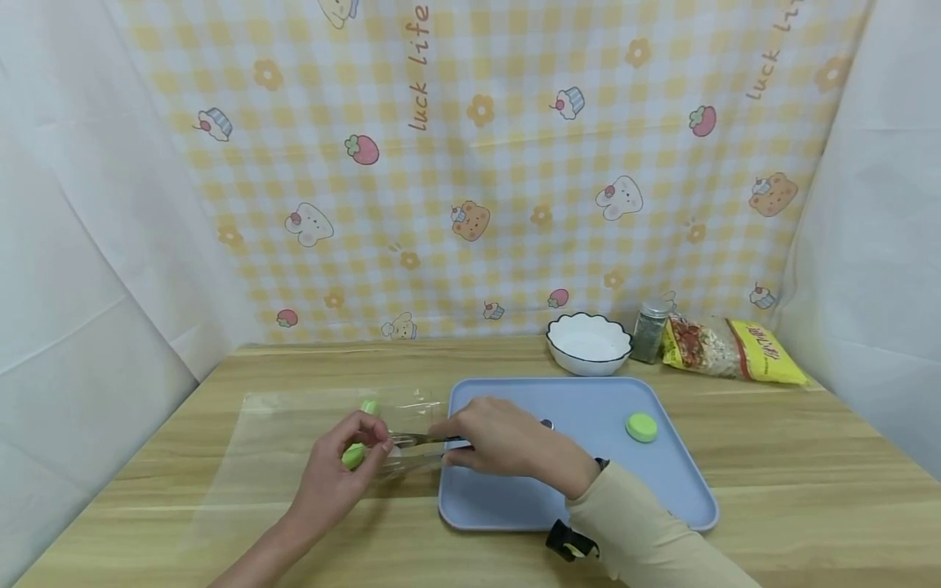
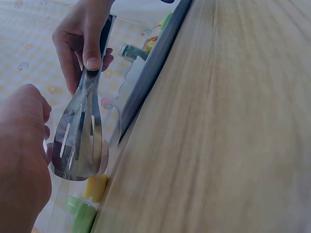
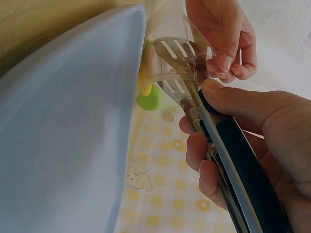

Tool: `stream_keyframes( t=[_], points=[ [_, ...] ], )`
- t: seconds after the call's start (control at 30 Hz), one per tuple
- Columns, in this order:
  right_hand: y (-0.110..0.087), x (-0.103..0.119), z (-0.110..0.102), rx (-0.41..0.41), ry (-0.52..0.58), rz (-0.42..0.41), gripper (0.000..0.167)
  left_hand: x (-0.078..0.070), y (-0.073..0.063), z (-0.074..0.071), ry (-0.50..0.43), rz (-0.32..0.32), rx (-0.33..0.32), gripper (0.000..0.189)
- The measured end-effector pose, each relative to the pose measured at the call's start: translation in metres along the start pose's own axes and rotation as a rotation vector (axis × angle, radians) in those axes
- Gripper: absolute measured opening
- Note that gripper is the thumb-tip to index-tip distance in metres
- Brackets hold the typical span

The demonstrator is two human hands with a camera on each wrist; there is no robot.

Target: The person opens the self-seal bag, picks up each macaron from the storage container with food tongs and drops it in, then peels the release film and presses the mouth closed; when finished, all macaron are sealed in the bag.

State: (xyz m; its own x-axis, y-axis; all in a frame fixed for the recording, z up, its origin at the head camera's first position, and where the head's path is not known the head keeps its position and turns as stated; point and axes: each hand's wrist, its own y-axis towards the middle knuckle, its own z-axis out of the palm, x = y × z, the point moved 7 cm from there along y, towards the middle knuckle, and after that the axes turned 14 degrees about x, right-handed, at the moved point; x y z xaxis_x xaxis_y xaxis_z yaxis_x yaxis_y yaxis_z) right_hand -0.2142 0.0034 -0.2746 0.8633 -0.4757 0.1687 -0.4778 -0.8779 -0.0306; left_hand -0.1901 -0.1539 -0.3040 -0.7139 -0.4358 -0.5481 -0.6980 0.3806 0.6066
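Observation:
My left hand (image 1: 340, 469) pinches the edge of a clear plastic bag (image 1: 287, 425) lying on the table left of the tray. My right hand (image 1: 507, 438) grips metal tongs (image 3: 182, 58) by their dark handles. Two slotted heads of the tongs reach into the bag's mouth, close by the left fingers; in the left wrist view the clear film crosses over them. Just past the heads lie a yellow piece (image 2: 95, 187) and light green pieces (image 2: 83, 217), seen in the bag. In the head view the left hand partly covers a green piece (image 1: 354, 455).
Under the right hand lies a blue tray (image 1: 500, 506) with a round green piece (image 1: 642, 427) on it. Behind stand a white scalloped bowl (image 1: 588, 339), a glass jar (image 1: 650, 333) with a dark filling, and a yellow food packet (image 1: 728, 349). A checked cloth (image 1: 470, 171) hangs at the back.

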Motion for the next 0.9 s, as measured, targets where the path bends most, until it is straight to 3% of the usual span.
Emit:
stream_keyframes(
  t=[0.27,0.57,0.9],
  points=[
    [0.000,0.001,0.001,0.004,0.016,-0.016,0.022,-0.001,0.000,0.000,-0.011,0.027,0.003,0.031],
    [-0.009,-0.007,-0.008,0.000,0.045,-0.006,0.034,-0.003,0.003,0.002,-0.007,0.050,0.010,0.032],
    [-0.021,-0.016,-0.021,0.021,0.069,-0.003,0.036,-0.003,0.000,0.001,-0.008,0.027,0.010,0.032]
  ],
)
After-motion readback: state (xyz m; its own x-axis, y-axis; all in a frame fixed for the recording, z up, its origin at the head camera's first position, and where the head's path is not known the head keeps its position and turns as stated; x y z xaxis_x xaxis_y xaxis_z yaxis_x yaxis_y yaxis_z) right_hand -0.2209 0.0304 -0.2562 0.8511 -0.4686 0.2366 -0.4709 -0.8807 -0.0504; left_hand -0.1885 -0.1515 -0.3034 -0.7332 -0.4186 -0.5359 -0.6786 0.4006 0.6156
